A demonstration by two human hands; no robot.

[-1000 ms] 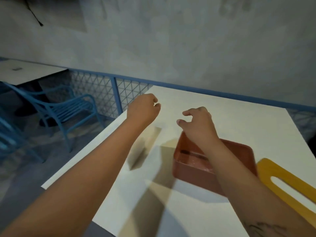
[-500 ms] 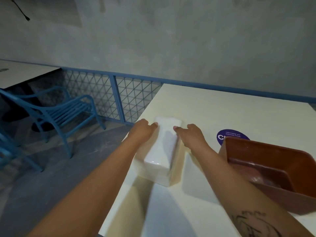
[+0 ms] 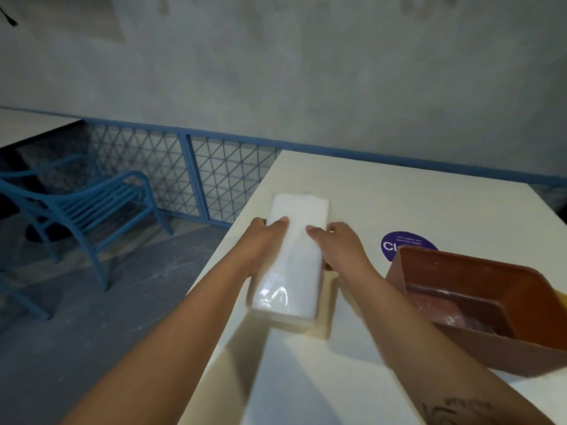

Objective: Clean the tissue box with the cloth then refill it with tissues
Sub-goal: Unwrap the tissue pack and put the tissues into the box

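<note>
Spanning the right half of the view: white table point(image 3: 414, 191), set against a grey wall point(image 3: 306, 72). Left of it, on the floor, a blue slatted chair point(image 3: 79, 204) stands before a blue mesh railing point(image 3: 221, 179). Tissue box point(image 3: 454, 345) sits on the table at right, just beside the right forearm. It is reddish-brown, rectangular and open on top, with rounded corners and pale specks and smears on its inner floor. Its far corner covers part of a round purple sticker point(image 3: 399, 242) with white lettering. Tissue pack point(image 3: 294, 265) lies lengthwise near the table's left edge, apart from the box: a long white block in clear glossy wrap, glare at the near end. Shadow shows under that end; cannot tell whether the pack rests on the table or is lifted. Left hand point(image 3: 260, 243) and right hand point(image 3: 342, 248) are apart, clamped on opposite long sides of the pack, thumbs on its top face, fingers down the sides
</note>
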